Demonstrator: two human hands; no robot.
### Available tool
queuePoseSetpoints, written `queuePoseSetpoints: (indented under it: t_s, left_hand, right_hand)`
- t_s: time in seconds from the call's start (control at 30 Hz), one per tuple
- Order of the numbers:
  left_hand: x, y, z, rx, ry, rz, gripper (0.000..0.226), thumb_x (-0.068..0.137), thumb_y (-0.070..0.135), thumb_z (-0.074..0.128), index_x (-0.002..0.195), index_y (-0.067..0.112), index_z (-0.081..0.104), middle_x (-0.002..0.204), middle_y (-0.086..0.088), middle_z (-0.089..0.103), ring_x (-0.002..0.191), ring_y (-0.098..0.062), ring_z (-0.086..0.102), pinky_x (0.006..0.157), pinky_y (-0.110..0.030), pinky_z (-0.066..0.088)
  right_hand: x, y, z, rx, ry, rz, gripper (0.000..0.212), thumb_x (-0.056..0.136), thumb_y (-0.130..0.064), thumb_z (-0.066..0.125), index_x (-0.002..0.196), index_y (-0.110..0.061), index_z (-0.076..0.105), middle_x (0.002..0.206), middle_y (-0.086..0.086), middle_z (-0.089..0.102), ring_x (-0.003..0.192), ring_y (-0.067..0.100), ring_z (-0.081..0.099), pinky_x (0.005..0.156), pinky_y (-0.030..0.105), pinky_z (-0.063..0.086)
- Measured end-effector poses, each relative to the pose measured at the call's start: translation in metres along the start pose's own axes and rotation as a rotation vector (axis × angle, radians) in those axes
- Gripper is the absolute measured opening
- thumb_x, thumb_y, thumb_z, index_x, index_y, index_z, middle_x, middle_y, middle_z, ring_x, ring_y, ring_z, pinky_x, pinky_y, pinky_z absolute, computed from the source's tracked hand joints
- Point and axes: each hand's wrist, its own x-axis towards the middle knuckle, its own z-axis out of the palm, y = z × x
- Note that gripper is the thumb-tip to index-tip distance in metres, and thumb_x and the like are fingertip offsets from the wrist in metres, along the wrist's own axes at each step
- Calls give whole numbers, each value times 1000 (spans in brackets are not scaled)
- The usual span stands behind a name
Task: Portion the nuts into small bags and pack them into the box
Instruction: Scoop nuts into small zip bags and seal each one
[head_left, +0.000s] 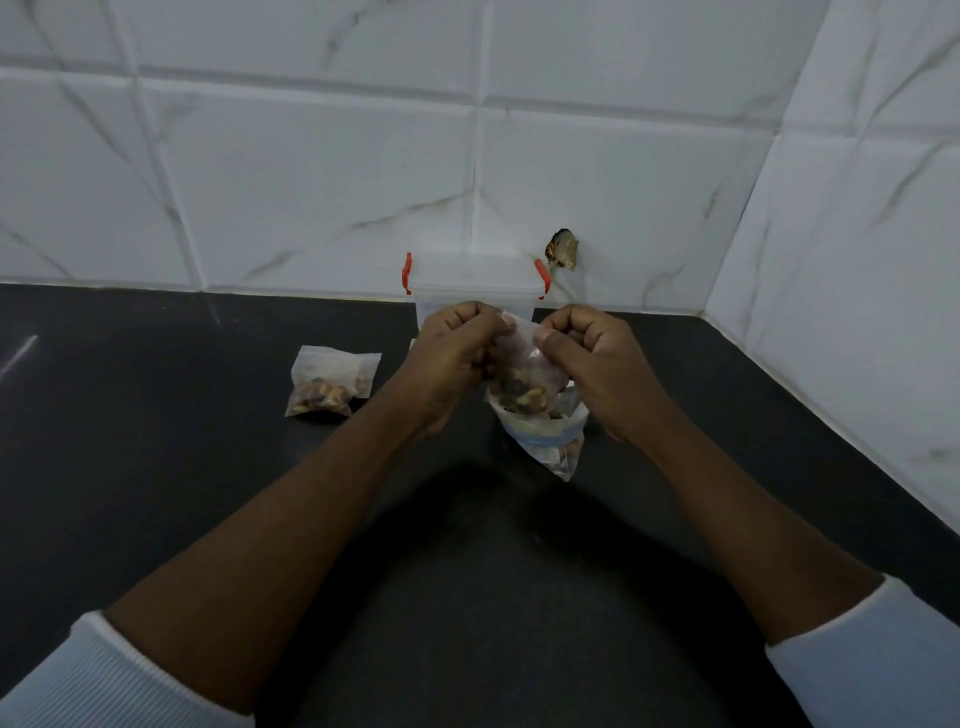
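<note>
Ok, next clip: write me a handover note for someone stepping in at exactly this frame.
Left hand and right hand: both pinch the top of a small bag with nuts in it, held up above the supply bag.
Done: one filled bag lies on the counter to the left.
Box: at the back by the wall, lid apparently on; I see no bags in it.
Left: seal the held bag, portion any remaining nuts, open the box and pack the bags.
</note>
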Motion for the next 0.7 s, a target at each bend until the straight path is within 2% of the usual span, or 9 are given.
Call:
queuePoseSetpoints:
  t_s: [0.13,0.2,0.27,0.37,0.47,0.6,0.7]
  left_hand:
    - [-3,1,3,71,-51,-13,14,98,9,63,107,0,70,101,-19,72,95,-30,70,87,-43,58]
    - [-3,1,2,106,-44,3,15,96,8,66,106,-3,71,98,-16,75,92,-26,73,85,-40,60]
    - [-3,2,0,124,-15,24,10,94,7,69,98,-2,72,91,-12,76,86,-23,73,82,-36,62]
    - [-2,4,-5,120,16,54,9,94,7,69,91,0,74,88,-14,76,84,-24,73,83,-38,62]
    - [1,4,-7,127,45,73,11,90,5,72,91,-5,74,88,-17,75,82,-26,72,82,-39,62]
    - [5,3,-11,138,43,96,11,87,6,76,88,-5,74,88,-17,76,83,-26,73,82,-38,61]
    - [6,2,-15,129,26,84,11,91,8,72,92,-3,74,92,-16,76,89,-26,73,84,-37,60]
  right_hand:
    - [-1,1,-1,-48,-24,-33,15,101,-16,63,92,-4,67,75,18,64,61,16,56,59,43,52]
    - [-1,2,-2,-75,-14,-36,15,99,-20,64,91,-8,68,72,7,65,62,14,58,61,49,56]
    - [0,2,-3,-102,3,-35,15,99,-23,66,90,-10,68,69,5,65,59,13,59,61,51,56]
    - [2,1,-4,-72,-4,-19,18,98,-23,70,89,-8,68,66,5,66,58,13,60,59,41,54]
    - [5,0,-7,4,-27,23,13,98,-16,71,89,-6,69,70,2,70,64,13,63,65,30,54]
    - [9,1,-14,22,-59,62,10,99,-11,67,90,-13,71,71,-4,73,66,10,64,68,27,54]
    - [8,1,-16,13,-41,79,10,98,-14,69,90,-8,71,69,-2,72,61,7,62,63,23,52]
